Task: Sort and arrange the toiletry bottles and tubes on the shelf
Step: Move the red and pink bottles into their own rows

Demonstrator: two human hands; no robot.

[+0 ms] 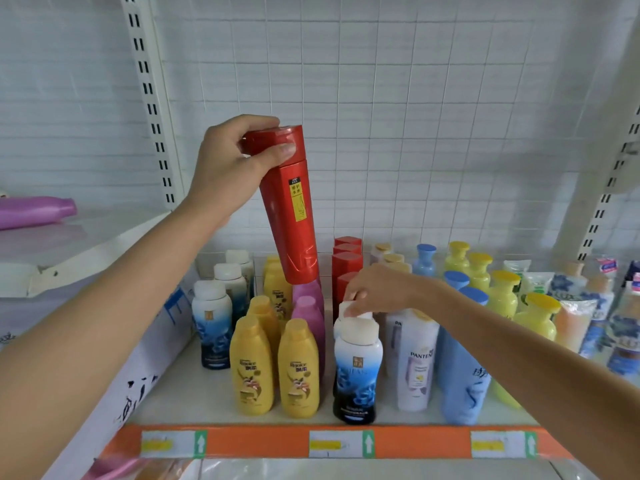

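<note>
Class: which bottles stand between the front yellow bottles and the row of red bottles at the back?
In the head view, pink bottles stand there, below the lifted red bottle.

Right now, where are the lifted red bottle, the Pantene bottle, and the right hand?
Red bottle (292, 216): head view, on its body by the yellow label.
Pantene bottle (415, 368): head view, front label.
Right hand (381, 289): head view, back of hand.

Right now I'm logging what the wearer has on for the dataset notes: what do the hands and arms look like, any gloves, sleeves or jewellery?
Both hands are bare: the left hand and the right hand wear no gloves, and no rings show. Both forearms are uncovered as far as the picture's edge, with no sleeve, watch or bracelet in view. Fingernails are short and unpainted where visible.
</note>
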